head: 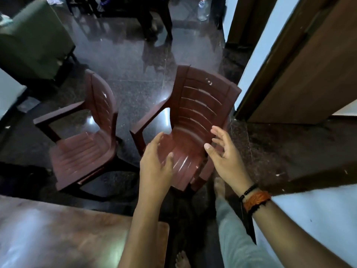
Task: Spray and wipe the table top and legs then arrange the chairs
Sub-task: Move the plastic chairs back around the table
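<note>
Two maroon plastic armchairs stand on the dark polished floor. The right chair (pixel 199 105) faces me, its seat just beyond my hands. The left chair (pixel 87 146) stands beside it, turned the same way. My left hand (pixel 156 167) hovers over the front left of the right chair's seat, fingers spread and holding nothing. My right hand (pixel 224 155) is raised at the seat's right side, fingers apart, also holding nothing; whether it touches the chair is unclear. The brown table top (pixel 67 235) lies at the bottom left, its corner under my left forearm.
A green upholstered seat (pixel 32 41) stands at the far left. A wooden door (pixel 309 70) and white wall (pixel 316 225) close in the right side. A clear plastic bottle (pixel 202 8) and dark furniture legs (pixel 154 22) are at the back. My bare feet are below.
</note>
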A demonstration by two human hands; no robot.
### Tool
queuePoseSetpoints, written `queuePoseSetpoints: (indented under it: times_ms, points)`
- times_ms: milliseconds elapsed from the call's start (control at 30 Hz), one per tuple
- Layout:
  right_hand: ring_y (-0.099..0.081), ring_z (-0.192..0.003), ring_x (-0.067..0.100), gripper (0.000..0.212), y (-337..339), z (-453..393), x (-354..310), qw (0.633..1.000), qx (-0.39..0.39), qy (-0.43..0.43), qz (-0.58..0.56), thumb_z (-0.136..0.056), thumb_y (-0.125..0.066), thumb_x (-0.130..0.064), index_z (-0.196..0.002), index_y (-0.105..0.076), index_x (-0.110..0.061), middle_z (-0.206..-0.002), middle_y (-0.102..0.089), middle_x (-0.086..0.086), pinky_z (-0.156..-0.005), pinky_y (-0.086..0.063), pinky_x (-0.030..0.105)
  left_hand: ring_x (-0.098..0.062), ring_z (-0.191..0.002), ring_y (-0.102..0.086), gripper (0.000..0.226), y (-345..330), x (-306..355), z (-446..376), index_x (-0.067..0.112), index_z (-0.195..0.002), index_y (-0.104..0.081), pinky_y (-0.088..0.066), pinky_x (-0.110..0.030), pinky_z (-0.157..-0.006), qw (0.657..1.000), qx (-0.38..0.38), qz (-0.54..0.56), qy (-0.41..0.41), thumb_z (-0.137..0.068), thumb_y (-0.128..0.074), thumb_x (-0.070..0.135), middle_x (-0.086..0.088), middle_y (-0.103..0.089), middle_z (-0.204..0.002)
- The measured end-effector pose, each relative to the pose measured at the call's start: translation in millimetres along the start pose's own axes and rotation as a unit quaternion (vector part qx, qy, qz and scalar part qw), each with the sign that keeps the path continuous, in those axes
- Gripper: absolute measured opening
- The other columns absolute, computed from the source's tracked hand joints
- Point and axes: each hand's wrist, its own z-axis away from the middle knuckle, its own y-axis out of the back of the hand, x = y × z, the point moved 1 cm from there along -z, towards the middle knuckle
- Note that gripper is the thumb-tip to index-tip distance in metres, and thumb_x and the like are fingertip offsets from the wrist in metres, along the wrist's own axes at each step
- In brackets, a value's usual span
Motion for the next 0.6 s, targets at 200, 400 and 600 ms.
queuePoseSetpoints:
  times_ms: [200, 400, 600]
  points:
    - [-0.044, -0.151, 0.026, 0.076, 35, -213, 46, 0.987, -0.028, -0.004, 0.155, -0.102, -0.072, -0.034, -0.166, -0.033, -0.019, -0.166, -0.04, 0.008, -0.127, -0.036, 0.046, -0.011, -0.146, -0.053, 0.065, -74, 25, -136, 0.024, -0.163, -0.049, -0.046, -0.041, -0.124, 0.999, 0.023, -0.021, 0.025, -0.103, -0.071, 0.013, 0.006, -0.057, -0.159]
    - [-0.016, -0.164, 0.034, 0.09, 55, -426, 80, 0.92, -0.109, -0.017, 0.377, -0.099, -0.069, -0.041, -0.171, -0.016, -0.03, -0.179, -0.015, 0.002, -0.124, -0.024, 0.072, -0.019, -0.146, -0.055, 0.068, -178, 52, -283, 0.021, -0.165, -0.046, -0.044, -0.047, -0.124, 0.994, -0.001, -0.033, 0.099, -0.102, -0.072, 0.015, -0.002, -0.059, -0.157]
    - [-0.041, -0.152, 0.043, 0.113, 66, -513, 109, 0.872, -0.226, -0.12, 0.418, -0.094, -0.076, -0.035, -0.172, 0.004, -0.022, -0.177, -0.018, 0.01, -0.117, -0.042, 0.061, -0.013, -0.148, -0.051, 0.072, -217, 72, -339, 0.029, -0.168, -0.039, -0.044, -0.041, -0.125, 0.986, 0.002, -0.048, 0.159, -0.104, -0.072, 0.02, 0.005, -0.053, -0.162]
